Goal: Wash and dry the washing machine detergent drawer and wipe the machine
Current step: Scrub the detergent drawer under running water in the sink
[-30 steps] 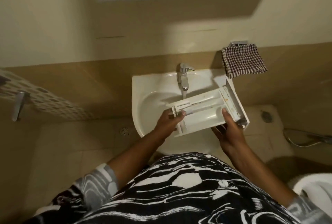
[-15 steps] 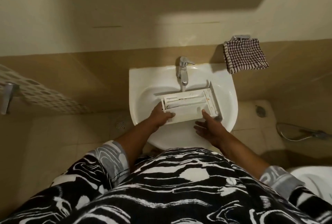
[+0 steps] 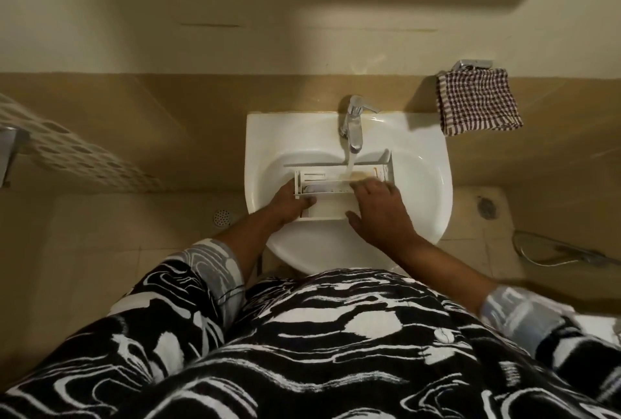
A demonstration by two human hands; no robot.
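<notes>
The white detergent drawer (image 3: 331, 205) lies in the white sink (image 3: 423, 183), under the chrome tap (image 3: 353, 126). Water runs from the tap into the drawer's far compartments. My left hand (image 3: 290, 201) grips the drawer's left end, with fingers curled round its near-left corner. My right hand (image 3: 379, 210) lies over the drawer's right half, fingers spread and reaching into the compartment where the water lands. The hand hides the drawer's right part.
A red-and-white checked cloth (image 3: 477, 102) hangs on a wall holder right of the sink. A perforated white basket (image 3: 77, 156) stands at the left. A floor drain (image 3: 222, 217) and a spray hose (image 3: 564, 252) lie on the tiled floor.
The drawer has gone from being held up over the sink down into the basin under the tap. Water now runs. My right hand has moved from the drawer's near edge onto its top.
</notes>
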